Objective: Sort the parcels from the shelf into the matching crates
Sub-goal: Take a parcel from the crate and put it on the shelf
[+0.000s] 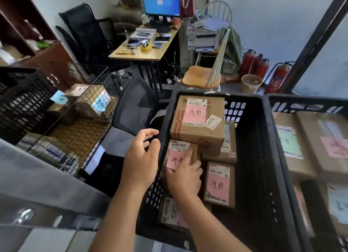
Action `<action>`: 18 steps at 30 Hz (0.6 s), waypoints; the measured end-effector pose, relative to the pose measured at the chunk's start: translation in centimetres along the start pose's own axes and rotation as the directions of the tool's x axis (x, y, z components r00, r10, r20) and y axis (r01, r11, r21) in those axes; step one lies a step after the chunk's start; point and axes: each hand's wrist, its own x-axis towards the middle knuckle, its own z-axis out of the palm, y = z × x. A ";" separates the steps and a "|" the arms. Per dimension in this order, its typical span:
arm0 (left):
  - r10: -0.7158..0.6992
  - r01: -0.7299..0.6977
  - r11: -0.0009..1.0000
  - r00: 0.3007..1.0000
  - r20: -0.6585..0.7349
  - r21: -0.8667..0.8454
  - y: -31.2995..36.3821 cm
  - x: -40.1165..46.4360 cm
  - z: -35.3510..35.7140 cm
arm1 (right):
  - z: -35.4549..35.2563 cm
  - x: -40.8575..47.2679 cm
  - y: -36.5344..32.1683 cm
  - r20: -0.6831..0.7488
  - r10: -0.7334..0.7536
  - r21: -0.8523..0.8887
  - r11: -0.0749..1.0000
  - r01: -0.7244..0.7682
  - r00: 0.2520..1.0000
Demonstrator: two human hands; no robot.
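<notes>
In the middle of the frame stood a black crate with several cardboard parcels inside. The right hand was inside the crate, at its lower left part. It lay on a small parcel with a pink note, the fingers almost straight and pressing flat on the note, not curled around anything. The left hand was above the left wall of the crate, just beside the small parcel. Its fingers were spread and relaxed, a little bent, and they held nothing.

A bigger parcel with a pink note lay above the small one, in the upper part of the crate, resting partly on other boxes. Another flat parcel with a pink note lay to the right of the right hand, and one more box showed below the right forearm.

At the right edge of the frame was a second crate holding parcels with green and pink notes. At the left was a wire basket with boxes that had blue notes, and further left another dark crate. In the upper middle stood a desk with a monitor, and a wooden chair was near it.
</notes>
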 end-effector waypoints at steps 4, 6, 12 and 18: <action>-0.008 0.008 1.000 1.000 -0.004 -0.004 -0.9 0.2 -0.4 | 0.5 0.2 -0.3 -0.018 0.015 -0.009 1.000 -0.016 1.000; -0.007 0.007 1.000 1.000 0.000 -0.005 -1.2 0.0 -0.5 | 0.5 0.3 -0.5 -0.015 0.025 -0.014 1.000 -0.025 1.000; 0.022 -0.023 0.999 1.000 0.011 0.028 0.0 -0.8 -0.8 | -1.2 -0.2 -0.3 0.068 -0.001 -0.013 1.000 0.002 0.998; 0.071 -0.071 0.996 0.997 0.014 0.056 2.7 -2.0 -0.9 | -6.9 -1.5 0.1 0.034 -0.151 -0.030 0.988 0.152 0.988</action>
